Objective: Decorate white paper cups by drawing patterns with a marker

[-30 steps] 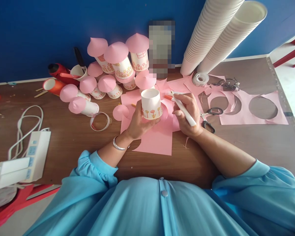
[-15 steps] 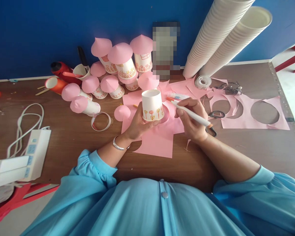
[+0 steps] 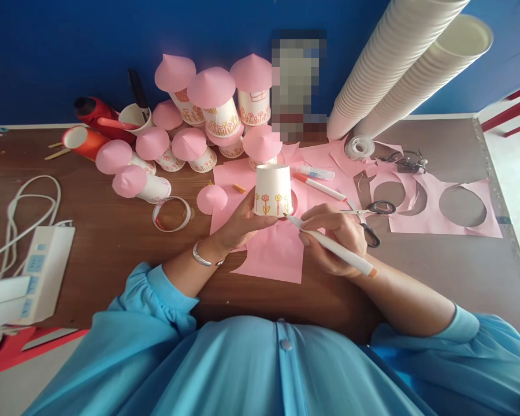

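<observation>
My left hand (image 3: 241, 224) is closed around a white paper cup (image 3: 273, 179), held with its narrower end up. Flowers in red and yellow-orange are drawn around the cup's lower part. In my right hand (image 3: 335, 237) is a white marker pen (image 3: 344, 249) with an orange end, its tip at the cup's lower right edge. Below the cup lies pink paper (image 3: 277, 257). A red-tipped marker (image 3: 325, 188), a glue stick (image 3: 315, 172) and scissors (image 3: 364, 214) rest just beyond my right hand.
Several cups with pink cone tops (image 3: 212, 92) stand at the back left. Two tall stacks of cups (image 3: 385, 63) lean at the back right, near a tape roll (image 3: 359, 148). A power strip (image 3: 47, 271) lies at left, and cut pink paper (image 3: 429, 225) at right.
My right hand has moved down and left, bringing the marker's tip to the cup's lower edge. The cup has turned slightly. The scissors and the red-tipped marker show more fully.
</observation>
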Tool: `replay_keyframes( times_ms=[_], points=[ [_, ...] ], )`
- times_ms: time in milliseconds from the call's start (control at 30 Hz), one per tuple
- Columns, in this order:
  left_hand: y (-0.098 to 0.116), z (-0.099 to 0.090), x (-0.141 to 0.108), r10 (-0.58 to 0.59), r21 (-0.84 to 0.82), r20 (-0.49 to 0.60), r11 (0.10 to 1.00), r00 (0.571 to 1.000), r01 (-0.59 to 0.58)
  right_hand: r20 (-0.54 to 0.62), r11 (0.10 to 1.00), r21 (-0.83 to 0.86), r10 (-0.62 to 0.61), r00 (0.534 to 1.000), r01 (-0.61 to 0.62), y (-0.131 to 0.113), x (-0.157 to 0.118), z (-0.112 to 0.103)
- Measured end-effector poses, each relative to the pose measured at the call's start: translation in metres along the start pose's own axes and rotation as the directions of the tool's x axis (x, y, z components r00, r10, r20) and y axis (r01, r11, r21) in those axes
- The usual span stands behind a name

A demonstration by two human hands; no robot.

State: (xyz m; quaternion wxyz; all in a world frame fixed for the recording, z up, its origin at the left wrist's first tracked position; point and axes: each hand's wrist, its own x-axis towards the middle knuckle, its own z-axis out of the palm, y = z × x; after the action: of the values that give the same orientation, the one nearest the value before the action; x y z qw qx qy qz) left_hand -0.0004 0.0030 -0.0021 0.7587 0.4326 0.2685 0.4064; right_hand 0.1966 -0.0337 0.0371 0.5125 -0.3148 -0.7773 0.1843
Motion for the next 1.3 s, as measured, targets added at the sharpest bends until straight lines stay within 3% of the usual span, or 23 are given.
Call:
replay_keyframes(
  times_ms=[267,1300],
  points=[
    [-0.0069,-0.0071,-0.0016,-0.017,0.059,0.02,0.998,1.0,0.015,0.018,1.0,-0.024,0.003,1.0,-0.003,0.0035,-0.0016,0.0011],
    [-0.0039,-0.0028,0.0004,-0.022,0.089,0.03,0.996,0.999,0.019,0.029,0.999,-0.018,-0.026,0.999,0.027,0.0083,-0.0019,0.0036]
  ],
)
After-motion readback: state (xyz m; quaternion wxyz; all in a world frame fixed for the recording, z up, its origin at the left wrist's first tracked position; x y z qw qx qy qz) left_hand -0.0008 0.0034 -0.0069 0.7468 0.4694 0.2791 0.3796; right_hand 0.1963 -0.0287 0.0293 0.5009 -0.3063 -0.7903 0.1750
